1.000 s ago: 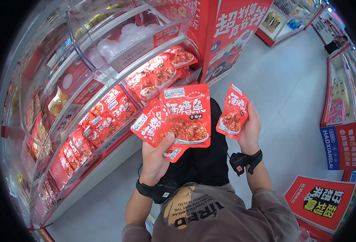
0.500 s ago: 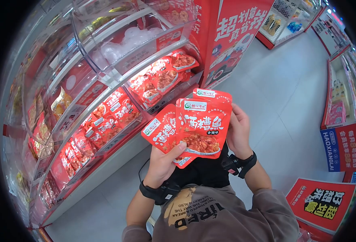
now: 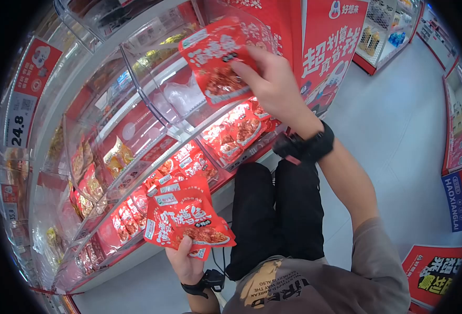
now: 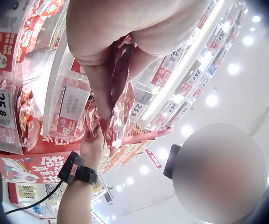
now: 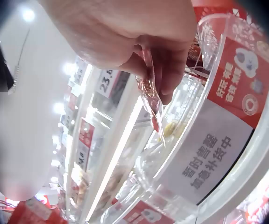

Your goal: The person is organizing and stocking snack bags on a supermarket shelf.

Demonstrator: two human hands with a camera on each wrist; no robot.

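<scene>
In the head view my right hand (image 3: 278, 83) is raised in front of the upper clear bins, pinching a red food pouch (image 3: 218, 65) with its thumb across the printed front. The right wrist view shows that pouch (image 5: 149, 95) edge-on between thumb and fingers, beside a clear bin front with a grey notice (image 5: 206, 154). Lower down, my left hand (image 3: 185, 264) grips several fanned red pouches (image 3: 191, 217), thumb on top. They overlap the lower shelf in this view. The left wrist view has the left hand (image 4: 130, 28) holding their edges (image 4: 120, 70).
Lower bins hold more red pouches (image 3: 236, 131). Clear plastic bags (image 3: 184, 99) lie in a bin above them. Golden packs (image 3: 118, 154) stand farther left. A red sign panel (image 3: 330, 57) rises at the shelf's end, with tiled floor (image 3: 377, 136) to the right.
My right hand has moved from behind the fanned pouches up to the upper bins with one pouch. My left hand has shifted down and left with the others. The head view has turned slightly.
</scene>
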